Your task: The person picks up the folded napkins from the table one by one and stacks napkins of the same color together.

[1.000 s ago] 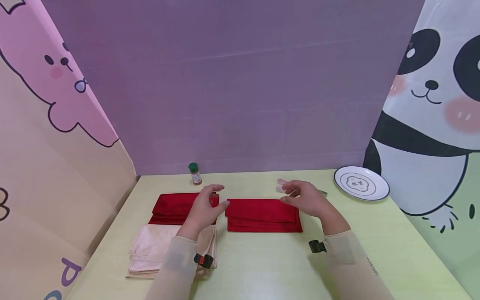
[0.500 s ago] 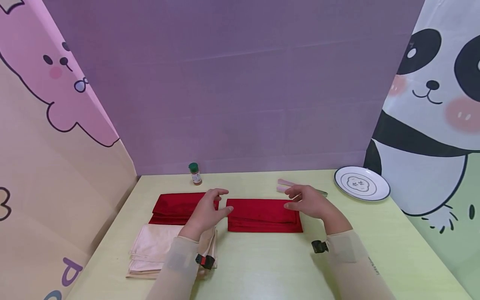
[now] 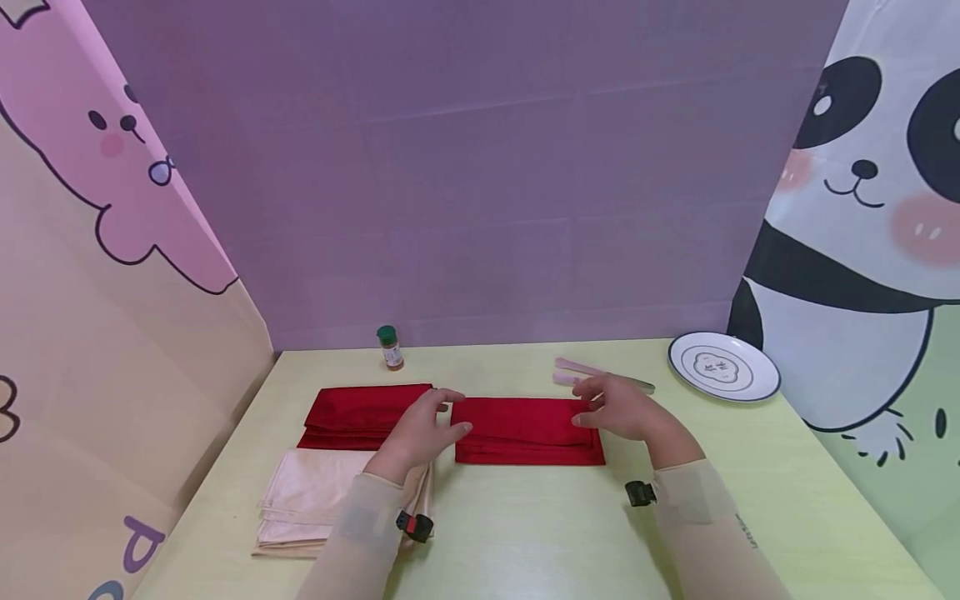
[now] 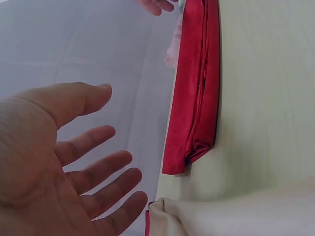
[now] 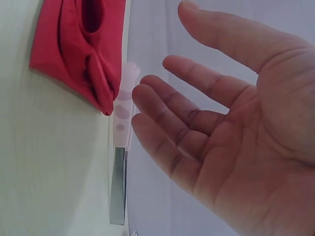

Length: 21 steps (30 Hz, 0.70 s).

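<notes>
A folded red cloth (image 3: 525, 433) lies flat at mid-table, its layered edges facing me. My left hand (image 3: 422, 432) hovers by its left end, fingers spread and relaxed, nothing in them. Over the cloth's right end is my right hand (image 3: 618, 408), fingers loosely bent and holding nothing. Another folded red cloth (image 3: 352, 412) lies to the left, partly behind my left hand. In front of it sits a stack of folded cream cloths (image 3: 307, 492), partly covered by my left forearm. Both wrist views show bare palms apart from the red cloth (image 4: 189, 98).
A small green-capped jar (image 3: 390, 348) stands at the back left. Pink-handled utensils with metal ends (image 3: 581, 367) lie behind my right hand. A white plate with a dark rim (image 3: 723, 367) rests at the back right. A purple backdrop (image 3: 480, 183) rises behind the table (image 3: 525, 533).
My left hand has shifted slightly right and toward me. My right hand has moved a little right and toward me, showing more of the pink handles. The cloths stay put.
</notes>
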Available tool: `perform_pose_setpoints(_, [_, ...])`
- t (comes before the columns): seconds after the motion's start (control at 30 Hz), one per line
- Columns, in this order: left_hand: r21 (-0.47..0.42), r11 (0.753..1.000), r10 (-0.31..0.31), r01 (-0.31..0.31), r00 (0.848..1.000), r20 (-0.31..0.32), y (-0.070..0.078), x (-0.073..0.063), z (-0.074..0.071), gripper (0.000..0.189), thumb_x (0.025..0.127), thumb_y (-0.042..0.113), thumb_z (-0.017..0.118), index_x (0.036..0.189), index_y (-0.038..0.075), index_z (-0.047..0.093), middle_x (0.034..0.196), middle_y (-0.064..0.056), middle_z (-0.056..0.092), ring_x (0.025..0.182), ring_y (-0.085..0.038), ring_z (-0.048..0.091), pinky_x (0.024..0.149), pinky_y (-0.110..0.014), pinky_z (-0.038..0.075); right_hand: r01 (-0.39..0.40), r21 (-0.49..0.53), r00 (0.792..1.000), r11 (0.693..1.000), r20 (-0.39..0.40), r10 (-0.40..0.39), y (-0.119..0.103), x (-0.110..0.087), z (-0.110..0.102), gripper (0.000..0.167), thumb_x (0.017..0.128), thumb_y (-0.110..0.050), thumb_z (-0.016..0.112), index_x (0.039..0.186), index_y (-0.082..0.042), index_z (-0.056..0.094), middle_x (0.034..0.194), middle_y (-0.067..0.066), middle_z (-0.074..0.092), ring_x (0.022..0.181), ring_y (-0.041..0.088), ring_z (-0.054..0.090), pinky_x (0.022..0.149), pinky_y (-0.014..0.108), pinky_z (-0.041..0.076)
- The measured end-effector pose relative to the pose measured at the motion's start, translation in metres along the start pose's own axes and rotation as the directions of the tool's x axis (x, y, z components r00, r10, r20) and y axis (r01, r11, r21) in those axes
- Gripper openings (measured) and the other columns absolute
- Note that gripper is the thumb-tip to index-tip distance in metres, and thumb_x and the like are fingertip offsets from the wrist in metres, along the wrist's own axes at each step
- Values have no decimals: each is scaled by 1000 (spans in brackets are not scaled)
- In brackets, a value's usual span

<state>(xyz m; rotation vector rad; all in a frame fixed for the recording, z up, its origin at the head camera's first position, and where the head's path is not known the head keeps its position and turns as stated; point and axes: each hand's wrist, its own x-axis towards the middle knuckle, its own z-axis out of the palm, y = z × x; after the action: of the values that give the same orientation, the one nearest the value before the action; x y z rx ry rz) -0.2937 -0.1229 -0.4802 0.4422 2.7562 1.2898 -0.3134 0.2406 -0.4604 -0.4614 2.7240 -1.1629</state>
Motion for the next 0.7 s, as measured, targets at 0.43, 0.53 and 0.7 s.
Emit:
perform_pose_setpoints(0.43, [-23, 999, -24, 25, 999, 46, 1, 0, 2, 52, 97, 17, 78, 145, 15, 59, 148, -14, 53, 132, -41, 54, 99, -53, 55, -1, -66, 997, 998, 73, 6, 7, 3, 4, 45, 89, -12, 83, 129, 1, 68, 122, 16, 68, 113, 38, 64, 95, 48, 56])
perform_pose_setpoints(0.53, [-20, 999, -30, 32, 998, 59, -1, 0, 3, 53, 96, 18, 78, 146, 16, 58, 148, -14, 53, 131, -40, 54, 99, -52, 55, -1, -66, 997, 998, 73, 6, 8, 3, 5, 45, 88, -10, 83, 129, 3, 68, 122, 16, 68, 113, 38, 65, 95, 49, 56])
perform_pose_setpoints(0.7, [-2, 998, -55, 56, 993, 101, -1, -2, 6, 55, 96, 21, 79, 147, 18, 58, 147, -11, 53, 132, -35, 52, 100, -49, 54, -1, -81, 997, 997, 73, 7, 10, 3, 7, 45, 88, -10, 84, 127, 5, 68, 120, 16, 69, 109, 36, 66, 93, 48, 57])
